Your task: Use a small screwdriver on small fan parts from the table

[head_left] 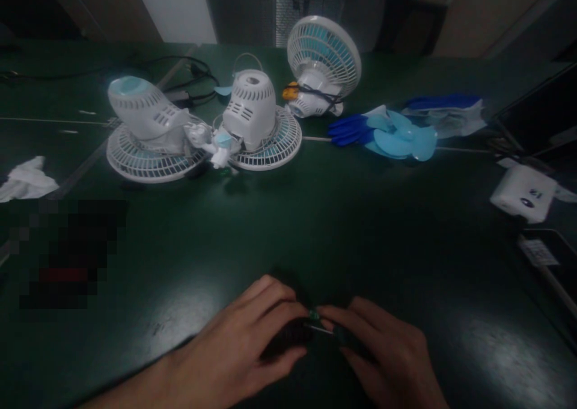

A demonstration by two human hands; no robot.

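- Green tabletop (202,228), glossy, before me.
- Two fans (153,117), lying face-down.
- Left hand (256,331): fingers curl round a dark object (291,334).
- Thin metal rod (321,329): spans between hands.
- Right hand (390,337): fingers bend inward; I cannot tell their grip.

Can't read any text here, tbh. Just blurry dark marks and an oval on a white box (514,189) toward the right edge of the bench (406,228), plus an illegible pale label (538,252) just in front.
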